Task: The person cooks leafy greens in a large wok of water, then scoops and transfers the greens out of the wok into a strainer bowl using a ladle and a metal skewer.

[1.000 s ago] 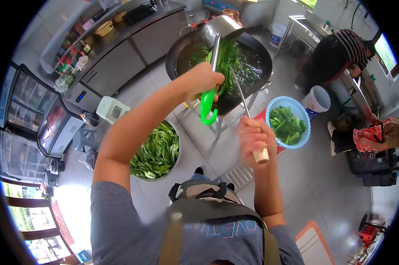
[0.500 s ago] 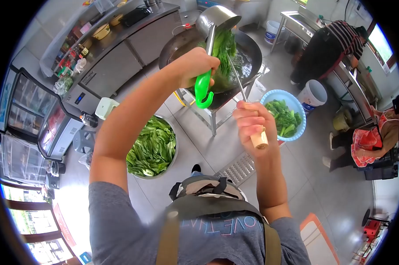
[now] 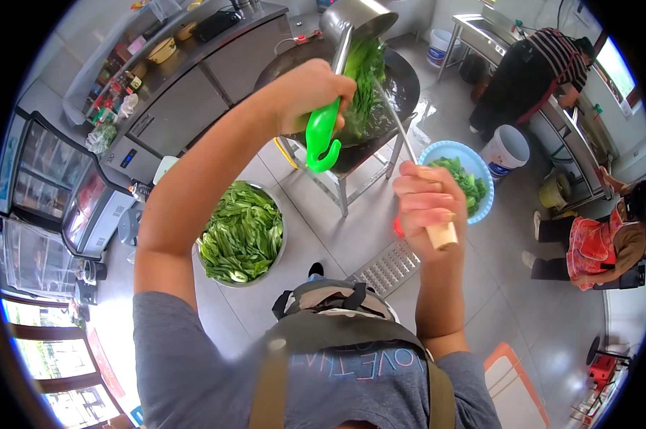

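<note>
While left grip (image 3: pixel 317 96) encloses green handle (image 3: pixel 319 137), right grip (image 3: pixel 427 201) clasps wooden handle (image 3: pixel 443 235).

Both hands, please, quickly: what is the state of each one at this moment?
Left hand: closed, holding the green handle of a metal ladle.
Right hand: closed, holding the pale handle of a thin metal tool.

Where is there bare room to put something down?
Bare floor lies between the big bowl, wok stand and drain grate; also between the blue basin and orange-edged panel. Around the wok it's crowded: left hand, metal dipper, greens.
</note>
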`<action>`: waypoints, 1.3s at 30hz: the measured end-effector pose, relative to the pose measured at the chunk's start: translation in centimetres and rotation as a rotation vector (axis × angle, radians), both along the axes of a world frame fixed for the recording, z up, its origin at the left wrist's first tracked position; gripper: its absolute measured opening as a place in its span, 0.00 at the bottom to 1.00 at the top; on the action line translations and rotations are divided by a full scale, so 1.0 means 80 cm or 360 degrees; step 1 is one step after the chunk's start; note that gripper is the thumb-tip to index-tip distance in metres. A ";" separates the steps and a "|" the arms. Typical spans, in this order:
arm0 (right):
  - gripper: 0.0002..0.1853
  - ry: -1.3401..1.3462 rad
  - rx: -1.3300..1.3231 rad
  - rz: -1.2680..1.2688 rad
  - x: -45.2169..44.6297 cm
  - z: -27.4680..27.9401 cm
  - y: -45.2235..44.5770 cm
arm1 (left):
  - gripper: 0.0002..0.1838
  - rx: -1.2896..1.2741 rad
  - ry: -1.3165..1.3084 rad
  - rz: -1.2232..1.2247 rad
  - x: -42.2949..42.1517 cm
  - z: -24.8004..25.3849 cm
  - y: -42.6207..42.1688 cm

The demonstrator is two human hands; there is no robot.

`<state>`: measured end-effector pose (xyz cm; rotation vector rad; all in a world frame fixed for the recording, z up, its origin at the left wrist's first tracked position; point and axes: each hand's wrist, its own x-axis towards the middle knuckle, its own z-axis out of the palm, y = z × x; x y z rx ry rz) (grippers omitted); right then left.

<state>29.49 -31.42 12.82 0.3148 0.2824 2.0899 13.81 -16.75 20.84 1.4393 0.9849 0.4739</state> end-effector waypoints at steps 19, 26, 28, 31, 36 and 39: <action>0.08 -0.0294 -0.0241 -0.0578 0.172 -0.033 -0.160 | 0.07 -0.0232 -0.0120 -0.0420 0.222 -0.055 -0.088; 0.10 -0.0749 -0.1021 -0.0673 0.253 -0.292 -0.130 | 0.03 -0.0471 0.0223 -0.0377 0.312 -0.383 -0.078; 0.08 -0.1103 -0.1003 -0.0716 0.236 -0.317 -0.145 | 0.03 -0.0410 0.0293 -0.0322 0.318 -0.404 -0.078; 0.09 -0.2373 -0.1169 -0.0758 0.182 -0.329 -0.153 | 0.04 -0.0446 0.0347 -0.0287 0.304 -0.386 -0.066; 0.08 -0.4000 -0.1272 -0.0743 0.122 -0.414 -0.182 | 0.06 -0.0269 0.0253 -0.0300 0.278 -0.290 -0.069; 0.08 -0.4352 -0.1278 -0.0586 0.151 -0.419 -0.205 | 0.08 -0.0172 0.0132 -0.0266 0.261 -0.252 -0.076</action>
